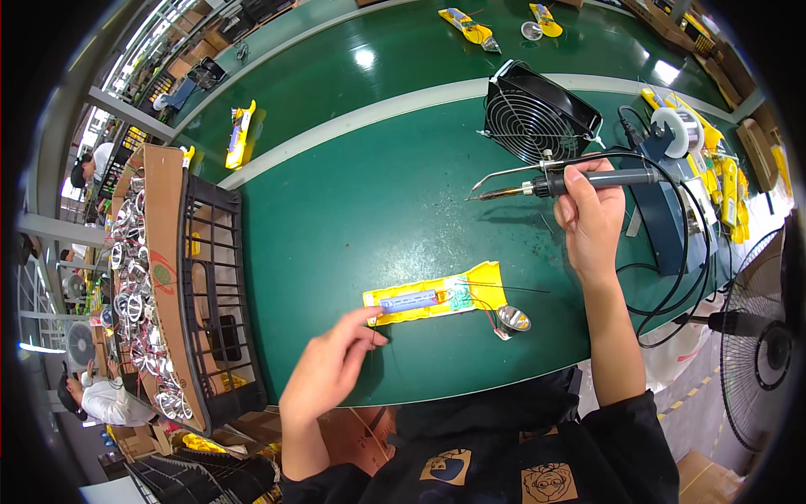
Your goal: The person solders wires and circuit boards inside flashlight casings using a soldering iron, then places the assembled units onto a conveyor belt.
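A left hand (332, 370) touches a yellow circuit assembly (437, 296) on a green bench (353, 202); the right hand (590, 214) grips a soldering iron (571, 181) above it.

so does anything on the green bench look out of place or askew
Nothing is damaged or spilled. The yellow assembly lies slightly tilted on the green bench, its small reflector loose beside it on thin wires. The left hand touches its end; the right hand holds the soldering iron clear above.

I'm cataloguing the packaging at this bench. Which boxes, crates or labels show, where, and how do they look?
Cardboard box: left of the table, long, brown, holding shiny silver reflectors.
Plastic crate: beside that box, black, open lattice walls.
Cardboard carton: far right edge, brown, flat.
No screens or signs can be made out.
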Demonstrator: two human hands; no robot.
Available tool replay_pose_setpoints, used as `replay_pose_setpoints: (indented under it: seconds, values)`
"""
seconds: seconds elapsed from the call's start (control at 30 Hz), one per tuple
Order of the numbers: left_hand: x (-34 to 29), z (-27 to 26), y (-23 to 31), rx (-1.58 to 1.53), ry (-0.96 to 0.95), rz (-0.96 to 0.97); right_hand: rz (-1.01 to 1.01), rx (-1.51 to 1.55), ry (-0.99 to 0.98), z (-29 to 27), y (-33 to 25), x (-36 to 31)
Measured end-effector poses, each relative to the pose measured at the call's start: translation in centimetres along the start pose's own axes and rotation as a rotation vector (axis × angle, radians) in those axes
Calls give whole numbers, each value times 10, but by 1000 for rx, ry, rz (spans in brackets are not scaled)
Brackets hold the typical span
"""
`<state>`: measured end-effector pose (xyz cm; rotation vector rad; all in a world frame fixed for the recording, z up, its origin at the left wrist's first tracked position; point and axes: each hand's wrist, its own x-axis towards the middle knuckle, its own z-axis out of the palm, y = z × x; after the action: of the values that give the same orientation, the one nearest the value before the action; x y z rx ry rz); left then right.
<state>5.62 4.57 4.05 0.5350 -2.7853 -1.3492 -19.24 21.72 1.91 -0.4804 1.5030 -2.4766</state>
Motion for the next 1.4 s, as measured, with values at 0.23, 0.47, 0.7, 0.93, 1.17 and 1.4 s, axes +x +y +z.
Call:
replay_pose_setpoints:
  seconds: [0.23, 0.47, 0.7, 0.93, 1.17, 1.4]
  values:
    - [2, 4, -2, 18, 99, 261, -25, -14, -5, 1, 0, 2]
    - [44, 6, 8, 102, 267, 335, -54, -37, 25, -2, 4, 3]
    - [70, 11, 16, -91, 137, 73, -9, -44, 13, -5, 2, 3]
    - [64, 23, 2, -203, 282, 308, 16, -79, 23, 0, -6, -1]
    - [67, 28, -14, 74, 253, 650, 52, -165, -264, 0, -16, -10]
    - [70, 34, -20, -9, 240, 667, 82, -341, -349, 3, -15, -22]
